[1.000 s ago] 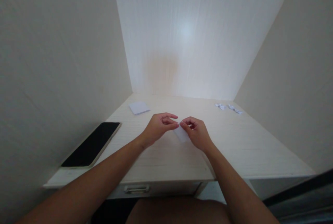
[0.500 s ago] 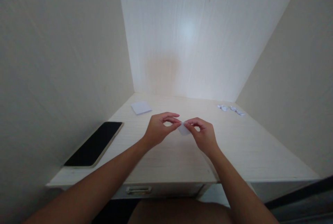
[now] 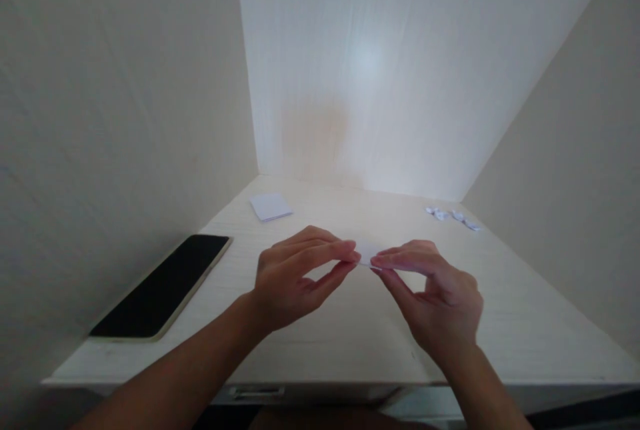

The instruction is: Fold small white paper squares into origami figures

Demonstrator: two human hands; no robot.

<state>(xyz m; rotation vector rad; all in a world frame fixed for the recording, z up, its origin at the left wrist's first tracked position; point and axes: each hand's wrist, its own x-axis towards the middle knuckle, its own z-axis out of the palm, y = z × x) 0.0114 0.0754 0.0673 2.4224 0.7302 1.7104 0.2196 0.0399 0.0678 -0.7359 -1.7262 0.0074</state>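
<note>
A small piece of white paper [image 3: 367,255] is held in the air above the desk, between my two hands. My left hand [image 3: 306,275] pinches its left side between thumb and fingers. On the right side, my right hand [image 3: 434,290] has its thumb and fingertips closed on the same paper. The paper looks nearly edge-on, and the fingertips cover part of it. How it is folded cannot be made out.
A stack of white square paper [image 3: 271,207] lies at the back left of the desk [image 3: 320,357]. Several small white folded paper pieces [image 3: 453,216] rest at the back right. A dark-screened tablet or phone [image 3: 163,287] lies along the left wall.
Both hands have come nearer to the camera and look larger. The paper has tilted from a hanging, face-on view to nearly edge-on. The camera view has shifted slightly.
</note>
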